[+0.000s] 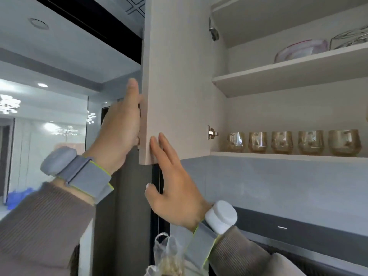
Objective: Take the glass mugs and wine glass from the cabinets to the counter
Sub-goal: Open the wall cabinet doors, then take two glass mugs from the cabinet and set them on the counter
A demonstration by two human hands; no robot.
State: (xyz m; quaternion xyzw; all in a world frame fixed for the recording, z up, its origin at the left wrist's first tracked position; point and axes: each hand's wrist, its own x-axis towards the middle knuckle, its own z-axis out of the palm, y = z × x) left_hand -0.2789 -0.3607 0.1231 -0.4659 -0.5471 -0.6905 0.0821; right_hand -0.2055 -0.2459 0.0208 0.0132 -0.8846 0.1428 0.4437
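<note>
Kitchen corner, pale wall cabinet above a grey tiled wall. Five amber-tinted glass mugs (294,142) lined up on the lowest shelf (278,155), upright, side by side, none in hand. No wine glass to be seen, perhaps in another cabinet.

Opening step in hand, judging by the grips. Cabinet door (179,76) standing wide on its hinges (212,132). Left grip (121,132) curled round the door's free edge, holding it. Right grip (175,194) flat and wide, fingers straight, tips touching the door's inner face near the bottom corner, holding nothing.

Next, probably: let go of the door, reach right to the nearest mug, take it by handle or body, lower it to the counter, out of view here.

Above the mugs, a pink-rimmed glass dish (300,50) and a wire rack (350,38) on the upper shelf, well apart from them. Nothing between grips and mugs but the door itself; might swing back if released carelessly. Plastic bag (169,253) low down beside the right wrist, worth missing on the way down.
</note>
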